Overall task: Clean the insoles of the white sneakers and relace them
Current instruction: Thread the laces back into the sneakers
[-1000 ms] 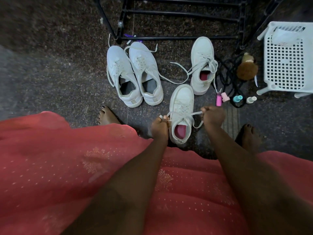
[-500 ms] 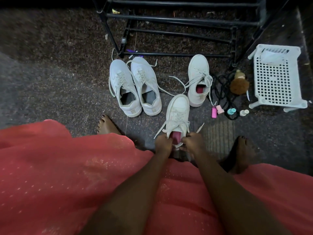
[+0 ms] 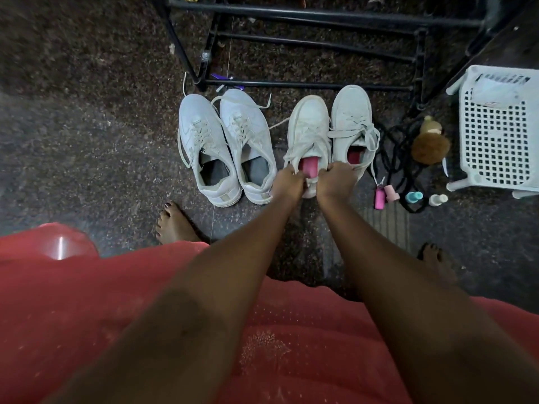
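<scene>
Your left hand [image 3: 287, 182] and right hand [image 3: 335, 180] both grip the sneaker [image 3: 307, 126] at its opening. You seem to be parking it beside its mate [image 3: 350, 123]; next, release and straighten the laces.

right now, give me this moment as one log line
left hand: grips pink-insole sneaker | right hand: grips same sneaker | position: beside its mate

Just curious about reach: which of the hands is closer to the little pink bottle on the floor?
Right. The right hand grips the sneaker just left of the pink bottle; the left hand grips its far side.
</scene>
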`<state>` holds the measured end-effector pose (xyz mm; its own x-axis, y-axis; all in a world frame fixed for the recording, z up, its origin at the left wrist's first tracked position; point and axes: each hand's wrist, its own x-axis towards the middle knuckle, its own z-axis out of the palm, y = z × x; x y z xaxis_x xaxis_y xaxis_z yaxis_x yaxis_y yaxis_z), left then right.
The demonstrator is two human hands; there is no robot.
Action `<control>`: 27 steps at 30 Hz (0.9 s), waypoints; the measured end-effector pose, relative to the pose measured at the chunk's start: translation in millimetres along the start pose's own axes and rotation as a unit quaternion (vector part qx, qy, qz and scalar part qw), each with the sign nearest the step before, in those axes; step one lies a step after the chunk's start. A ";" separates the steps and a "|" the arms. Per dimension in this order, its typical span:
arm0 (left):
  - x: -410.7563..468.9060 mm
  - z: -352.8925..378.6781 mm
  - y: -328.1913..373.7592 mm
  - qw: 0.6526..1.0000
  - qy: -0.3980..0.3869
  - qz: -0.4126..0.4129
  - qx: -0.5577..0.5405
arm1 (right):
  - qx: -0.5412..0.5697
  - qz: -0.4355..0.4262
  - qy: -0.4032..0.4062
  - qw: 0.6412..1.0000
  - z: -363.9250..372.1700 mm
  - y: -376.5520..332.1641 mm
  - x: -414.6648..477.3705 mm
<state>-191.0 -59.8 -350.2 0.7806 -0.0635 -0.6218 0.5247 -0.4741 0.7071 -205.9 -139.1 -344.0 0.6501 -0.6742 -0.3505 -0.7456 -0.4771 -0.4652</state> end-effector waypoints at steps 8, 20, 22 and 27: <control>-8.3 -24.0 15.2 0.986 0.095 0.094 0.099 | -0.011 -0.056 0.050 0.997 -4.3 -18.5 -1.0; -26.9 -68.5 -34.6 0.977 0.168 0.036 0.126 | -0.119 -0.272 -0.209 0.932 27.3 -21.1 -72.4; -38.0 -68.4 -39.0 0.980 0.153 0.035 0.119 | -0.106 -0.263 -0.209 0.936 20.9 -17.1 -78.0; -74.8 -60.6 -54.9 0.985 0.110 0.012 0.129 | -0.116 -0.249 -0.218 0.936 1.3 5.6 -101.7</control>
<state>-257.6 24.1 -322.1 0.8616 0.0998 -0.4977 0.4226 -0.6842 0.5944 -276.0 -72.5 -312.0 0.8860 -0.0645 -0.4592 -0.3122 -0.8152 -0.4879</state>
